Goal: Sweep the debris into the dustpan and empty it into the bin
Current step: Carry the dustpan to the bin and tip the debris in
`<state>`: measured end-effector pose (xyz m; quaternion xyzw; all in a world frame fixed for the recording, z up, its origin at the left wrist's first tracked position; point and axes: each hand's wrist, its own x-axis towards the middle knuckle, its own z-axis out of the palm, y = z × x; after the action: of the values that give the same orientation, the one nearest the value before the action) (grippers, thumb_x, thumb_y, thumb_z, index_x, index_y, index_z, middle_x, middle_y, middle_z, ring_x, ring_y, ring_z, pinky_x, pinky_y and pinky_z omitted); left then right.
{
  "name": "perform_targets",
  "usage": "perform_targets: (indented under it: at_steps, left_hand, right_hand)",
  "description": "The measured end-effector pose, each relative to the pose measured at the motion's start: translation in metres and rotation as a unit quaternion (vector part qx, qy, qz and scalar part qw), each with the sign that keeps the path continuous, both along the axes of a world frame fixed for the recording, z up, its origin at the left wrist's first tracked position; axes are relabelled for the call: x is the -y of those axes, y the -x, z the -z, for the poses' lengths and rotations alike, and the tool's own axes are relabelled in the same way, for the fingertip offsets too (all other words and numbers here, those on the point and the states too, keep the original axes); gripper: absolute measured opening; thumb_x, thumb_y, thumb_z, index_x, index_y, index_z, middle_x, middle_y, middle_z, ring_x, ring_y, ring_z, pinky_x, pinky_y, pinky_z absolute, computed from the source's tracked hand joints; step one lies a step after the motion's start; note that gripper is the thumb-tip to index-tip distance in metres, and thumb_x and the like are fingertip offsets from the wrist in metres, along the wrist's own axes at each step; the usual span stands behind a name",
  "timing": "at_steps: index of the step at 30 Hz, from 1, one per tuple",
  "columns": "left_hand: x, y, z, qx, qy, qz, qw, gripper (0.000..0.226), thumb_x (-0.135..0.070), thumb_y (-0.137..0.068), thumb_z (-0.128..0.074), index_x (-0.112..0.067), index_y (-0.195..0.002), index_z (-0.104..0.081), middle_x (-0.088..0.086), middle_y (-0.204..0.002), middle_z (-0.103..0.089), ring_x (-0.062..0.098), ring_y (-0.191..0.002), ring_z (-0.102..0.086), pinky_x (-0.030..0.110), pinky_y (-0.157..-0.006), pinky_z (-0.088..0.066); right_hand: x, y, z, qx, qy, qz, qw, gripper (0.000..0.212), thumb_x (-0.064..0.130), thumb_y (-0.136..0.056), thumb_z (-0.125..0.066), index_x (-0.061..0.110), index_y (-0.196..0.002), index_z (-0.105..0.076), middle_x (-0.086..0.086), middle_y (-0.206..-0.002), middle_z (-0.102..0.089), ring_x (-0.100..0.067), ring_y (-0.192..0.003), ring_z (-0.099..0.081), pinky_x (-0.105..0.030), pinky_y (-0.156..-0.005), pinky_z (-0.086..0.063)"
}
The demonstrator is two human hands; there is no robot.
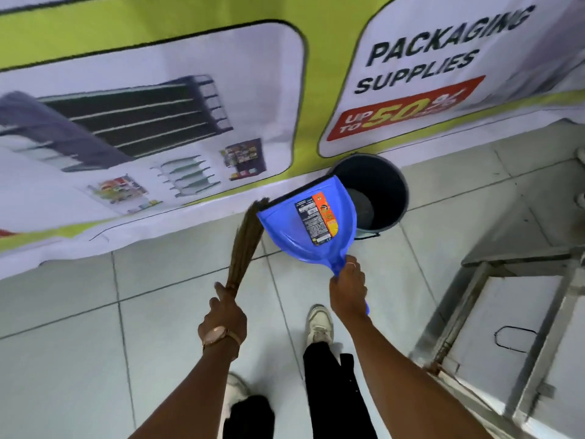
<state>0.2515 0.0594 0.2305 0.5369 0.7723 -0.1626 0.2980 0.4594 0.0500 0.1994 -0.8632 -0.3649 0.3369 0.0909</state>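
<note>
1. Forearms and both feet sat nearest the lens; person stood on pale floor tiles (177,312), facing a printed banner (158,106) on the wall.
2. Right hand (348,291) was wrapped tight around the handle of the blue dustpan (311,223). Pan was turned underside-up toward the camera, label showing, lip over the near rim of the dark bin (384,191).
3. Left hand (223,315) was fisted on the grip end of the straw broom (243,245), bristle tips touching the pan's left corner.
4. Debris itself: couldn't see any, pan's inside faced away. Bin interior too dark to tell contents.
5. Judged stage: emptying step, mid-tip.
6. Risks: only part of the lip overlapped the bin opening, so fines could slide off the left corner onto the tiles by the banner. Broom brushing that corner could flick dust outside the rim. Knocking the rim with the pan could shift the bin.
</note>
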Motion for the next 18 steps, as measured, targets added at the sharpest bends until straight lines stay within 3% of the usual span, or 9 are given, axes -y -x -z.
perform_targets:
  at_steps: [2, 4, 11, 15, 18]
  left_hand:
    - [0.02, 0.036, -0.005, 0.001, -0.013, -0.027, 1.0, 0.041, -0.016, -0.098, -0.034, -0.009, -0.139, -0.034, 0.013, -0.123, -0.055, 0.036, -0.109, -0.06, 0.044, -0.09, -0.047]
    - [0.04, 0.081, -0.008, -0.001, 0.0, -0.055, 0.999, 0.031, -0.014, -0.096, -0.035, -0.008, -0.126, -0.043, 0.013, -0.117, -0.059, 0.035, -0.11, -0.058, 0.044, -0.088, -0.048]
    - [0.059, 0.175, 0.065, -0.002, 0.043, -0.003, 0.999, 0.03, -0.01, -0.093, -0.036, -0.008, -0.123, -0.04, 0.017, -0.109, -0.065, 0.037, -0.109, -0.057, 0.044, -0.085, -0.049]
    - [0.041, 0.183, 0.146, 0.029, 0.013, 0.019, 0.999, 0.034, -0.015, -0.095, -0.038, -0.01, -0.129, -0.038, 0.02, -0.113, -0.061, 0.041, -0.109, -0.058, 0.048, -0.087, -0.048]
    - [0.024, 0.179, 0.224, 0.038, -0.004, 0.055, 0.998, 0.039, -0.016, -0.096, -0.041, -0.011, -0.135, -0.036, 0.021, -0.119, -0.057, 0.043, -0.112, -0.055, 0.05, -0.089, -0.047]
  right_hand:
    - [0.016, 0.028, 0.0, -0.025, -0.014, 0.018, 0.999, 0.05, 0.001, -0.087, -0.051, 0.006, -0.136, -0.04, -0.013, -0.133, -0.05, -0.037, -0.122, -0.046, -0.047, -0.096, -0.042]
    - [0.03, 0.06, 0.001, -0.034, -0.014, 0.028, 0.999, 0.048, -0.001, -0.085, -0.052, 0.004, -0.132, -0.043, -0.016, -0.128, -0.052, -0.04, -0.119, -0.048, -0.047, -0.094, -0.043]
    - [0.05, 0.117, 0.081, -0.031, 0.046, 0.05, 0.997, 0.046, -0.005, -0.084, -0.049, 0.003, -0.129, -0.043, -0.021, -0.128, -0.054, -0.043, -0.119, -0.05, -0.053, -0.097, -0.045]
    - [0.051, 0.11, 0.153, 0.001, 0.102, 0.066, 0.993, 0.05, -0.005, -0.086, -0.048, 0.005, -0.134, -0.037, -0.019, -0.135, -0.05, -0.042, -0.124, -0.048, -0.055, -0.105, -0.037]
    - [0.056, 0.088, 0.222, 0.043, 0.146, 0.069, 0.986, 0.053, -0.002, -0.087, -0.049, 0.007, -0.136, -0.034, -0.019, -0.137, -0.049, -0.042, -0.127, -0.048, -0.057, -0.113, -0.022]
